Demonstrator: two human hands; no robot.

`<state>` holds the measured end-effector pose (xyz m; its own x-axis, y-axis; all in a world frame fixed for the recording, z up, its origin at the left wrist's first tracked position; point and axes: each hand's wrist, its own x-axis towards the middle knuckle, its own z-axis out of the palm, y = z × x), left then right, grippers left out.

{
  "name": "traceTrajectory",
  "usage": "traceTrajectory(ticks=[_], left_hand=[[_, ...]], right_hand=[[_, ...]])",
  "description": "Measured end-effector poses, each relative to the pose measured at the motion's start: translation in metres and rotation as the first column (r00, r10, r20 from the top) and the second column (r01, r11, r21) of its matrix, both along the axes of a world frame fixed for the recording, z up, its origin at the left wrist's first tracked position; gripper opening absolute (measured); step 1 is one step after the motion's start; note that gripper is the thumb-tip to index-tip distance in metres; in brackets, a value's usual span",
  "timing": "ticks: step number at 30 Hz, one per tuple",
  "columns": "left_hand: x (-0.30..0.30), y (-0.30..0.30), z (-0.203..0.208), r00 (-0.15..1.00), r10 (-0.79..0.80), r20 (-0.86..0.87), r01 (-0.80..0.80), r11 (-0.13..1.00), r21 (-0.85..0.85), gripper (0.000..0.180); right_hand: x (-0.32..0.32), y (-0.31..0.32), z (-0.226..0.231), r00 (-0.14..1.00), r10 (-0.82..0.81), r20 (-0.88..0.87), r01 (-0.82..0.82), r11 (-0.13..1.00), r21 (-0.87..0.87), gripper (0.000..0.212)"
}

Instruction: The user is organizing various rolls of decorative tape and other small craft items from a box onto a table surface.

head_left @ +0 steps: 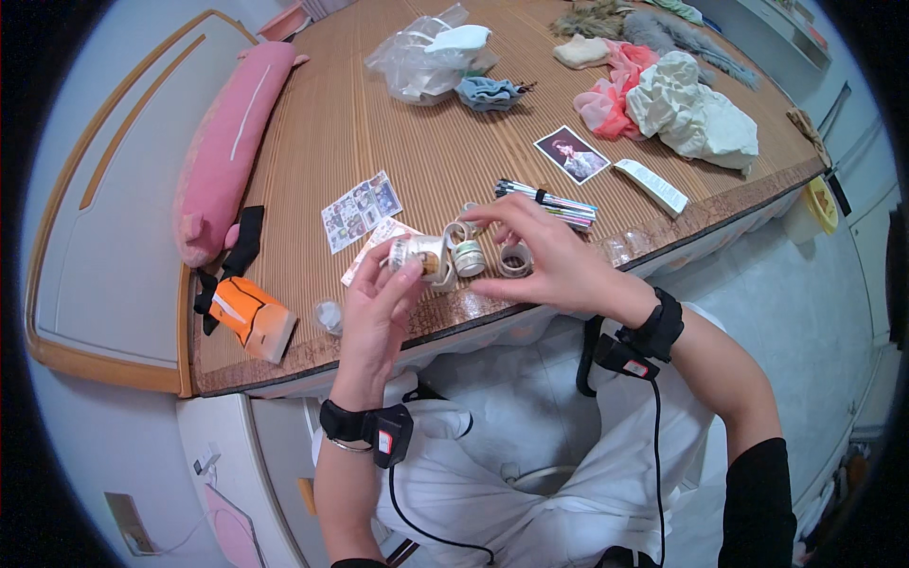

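Near the front edge of the mat, my left hand (379,298) grips a roll of patterned washi tape (418,254) between thumb and fingers. My right hand (549,254) is just to the right, thumb and fingers apart with nothing in them. Between the hands sits a green and white tape roll (469,259), and another roll with a dark inside (514,260) lies by my right palm. More pale rolls are partly hidden behind the fingers. Beyond my left hand lie a pink printed sheet (383,235) and a sticker sheet (362,210).
A banded bundle of pens (561,205), a photo card (572,155) and a long white box (651,186) lie to the right. A small clear round container (329,316) and an orange pouch (252,317) are left. Farther back are a plastic bag (407,66) and crumpled cloths (696,114).
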<state>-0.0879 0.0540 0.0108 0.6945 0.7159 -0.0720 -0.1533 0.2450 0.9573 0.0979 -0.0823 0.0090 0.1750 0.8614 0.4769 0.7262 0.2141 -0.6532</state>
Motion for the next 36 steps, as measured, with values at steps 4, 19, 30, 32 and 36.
traceTrajectory(ticks=[4, 19, 30, 32, 36], left_hand=[[0.002, -0.017, 0.002, 0.987, -0.148, 0.062, 0.157, 0.97, -0.186, 0.04], [-0.003, -0.016, 0.003, 0.987, -0.143, 0.079, 0.157, 0.962, -0.223, 0.036], [-0.004, -0.021, 0.002, 0.937, -0.346, -0.035, 0.327, 0.911, -0.249, 0.041], [-0.001, -0.026, 0.003, 0.933, -0.354, -0.068, 0.331, 0.916, -0.225, 0.037], [0.003, -0.029, 0.005, 0.934, -0.332, -0.129, 0.308, 0.935, -0.177, 0.033]], right_hand=[[-0.014, 0.002, 0.0, 0.924, 0.183, -0.337, -0.186, 0.982, 0.022, 0.061], [0.002, 0.002, 0.003, 0.694, 0.346, -0.631, -0.359, 0.927, 0.114, 0.041], [0.006, -0.004, 0.01, 0.78, 0.369, -0.505, -0.455, 0.889, -0.053, 0.045], [0.006, -0.006, 0.011, 0.809, 0.369, -0.458, -0.437, 0.898, -0.047, 0.042], [0.003, -0.007, 0.016, 0.79, 0.337, -0.512, -0.438, 0.895, -0.087, 0.047]])
